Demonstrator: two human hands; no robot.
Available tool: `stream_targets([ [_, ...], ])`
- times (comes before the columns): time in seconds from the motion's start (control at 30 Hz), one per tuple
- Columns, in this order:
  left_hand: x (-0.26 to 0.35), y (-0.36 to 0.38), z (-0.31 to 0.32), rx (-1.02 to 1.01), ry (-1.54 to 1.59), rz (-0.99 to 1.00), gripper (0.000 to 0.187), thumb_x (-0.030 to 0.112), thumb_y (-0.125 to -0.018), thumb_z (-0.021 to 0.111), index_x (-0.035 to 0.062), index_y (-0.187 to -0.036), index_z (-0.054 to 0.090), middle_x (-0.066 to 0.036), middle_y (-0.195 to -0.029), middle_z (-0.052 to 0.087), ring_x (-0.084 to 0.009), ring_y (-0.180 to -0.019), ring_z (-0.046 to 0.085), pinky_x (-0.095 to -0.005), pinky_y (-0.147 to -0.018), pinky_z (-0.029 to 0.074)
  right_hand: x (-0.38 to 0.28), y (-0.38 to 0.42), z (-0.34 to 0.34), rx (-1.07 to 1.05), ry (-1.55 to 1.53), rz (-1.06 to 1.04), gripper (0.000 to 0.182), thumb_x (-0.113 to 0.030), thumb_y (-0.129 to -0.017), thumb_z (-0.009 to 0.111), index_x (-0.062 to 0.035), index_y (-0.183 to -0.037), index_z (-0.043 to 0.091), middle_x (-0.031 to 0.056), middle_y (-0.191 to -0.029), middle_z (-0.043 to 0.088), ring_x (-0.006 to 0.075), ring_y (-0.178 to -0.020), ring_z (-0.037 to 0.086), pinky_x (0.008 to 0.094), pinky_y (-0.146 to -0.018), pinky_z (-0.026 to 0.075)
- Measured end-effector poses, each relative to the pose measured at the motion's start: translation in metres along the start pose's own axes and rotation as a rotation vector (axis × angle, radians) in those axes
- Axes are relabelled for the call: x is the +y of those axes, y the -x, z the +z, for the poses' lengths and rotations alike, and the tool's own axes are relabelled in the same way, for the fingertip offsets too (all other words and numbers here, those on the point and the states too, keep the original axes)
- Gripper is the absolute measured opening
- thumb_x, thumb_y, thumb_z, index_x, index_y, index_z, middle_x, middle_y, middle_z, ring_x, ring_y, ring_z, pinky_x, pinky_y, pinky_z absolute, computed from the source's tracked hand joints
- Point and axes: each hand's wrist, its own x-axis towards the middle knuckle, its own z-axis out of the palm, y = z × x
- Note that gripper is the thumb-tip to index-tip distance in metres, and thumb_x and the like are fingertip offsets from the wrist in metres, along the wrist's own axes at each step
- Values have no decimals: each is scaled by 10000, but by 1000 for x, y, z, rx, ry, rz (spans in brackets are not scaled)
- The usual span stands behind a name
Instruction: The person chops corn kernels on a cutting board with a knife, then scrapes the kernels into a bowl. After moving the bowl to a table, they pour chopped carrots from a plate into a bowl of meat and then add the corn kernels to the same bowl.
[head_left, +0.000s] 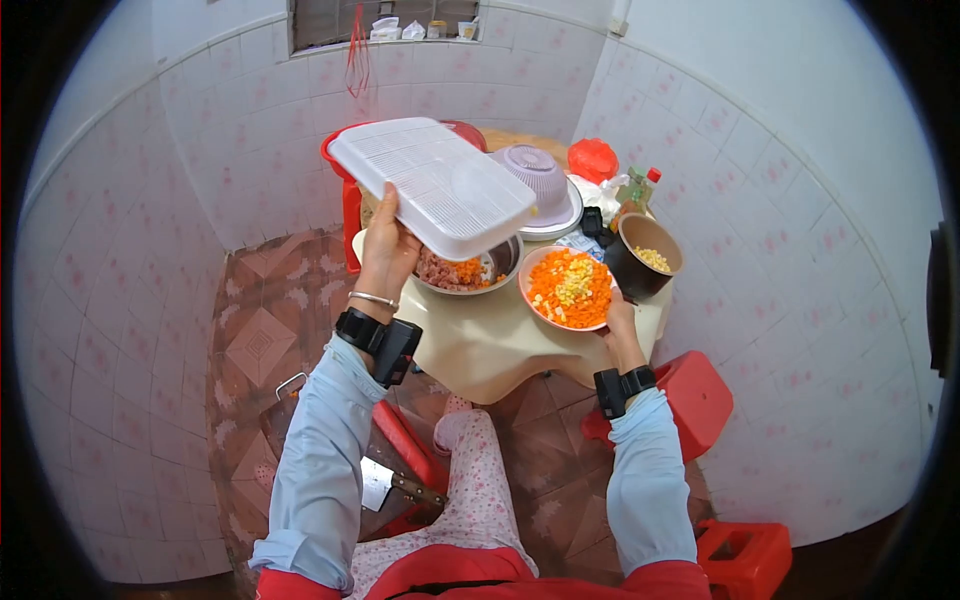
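Note:
My left hand point(388, 245) grips the near left edge of a white rectangular plastic tray point(435, 180) with a ribbed surface. It is held tilted above a steel bowl point(513, 262), hiding part of it. In that bowl lie minced meat point(437, 272) and orange diced bits. My right hand point(621, 325) is closed on the right rim of a plate point(527, 305) heaped with diced carrot point(555, 275) and pale yellow pieces point(575, 280). Right behind that hand stands a dark pot point(638, 275) with corn kernels point(653, 259) in it.
A lilac colander point(532, 178), a red bag point(593, 160) and bottles point(636, 195) crowd the back of the cream table point(485, 345). A cleaver point(385, 484) lies low at my left. Red stools point(693, 405) stand at the right, near the tiled wall point(760, 260).

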Motion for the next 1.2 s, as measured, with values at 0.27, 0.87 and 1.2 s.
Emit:
stream_targets([
  [0.27, 47, 28, -66, 73, 136, 101, 433, 324, -965, 550, 66, -1304, 476, -79, -1255, 563, -213, -1144, 557, -371, -985, 473, -29, 17, 5, -22, 21, -75, 461, -319, -1010, 406, 84, -1188, 540, 180, -1070, 655, 285, -837, 702, 435, -601, 602],
  [0.87, 57, 45, -67, 123, 154, 115, 497, 370, -963, 536, 68, -1342, 425, -104, -1291, 538, -250, -1189, 534, -429, -1003, 459, -105, 27, 166, 90, 1129, -614, 550, -449, -955, 418, 37, -995, 673, 262, -1005, 661, 425, -992, 626, 486, -839, 500],
  [1.2, 56, 41, -73, 81, 154, 114, 516, 378, -963, 533, 68, -1357, 408, -104, -1319, 513, -252, -1204, 518, -439, -1013, 450, -103, 33, 198, 65, 1221, -1116, 219, -163, -889, 515, 16, -1014, 524, 253, -902, 662, 417, -831, 664, 518, -712, 519],
])
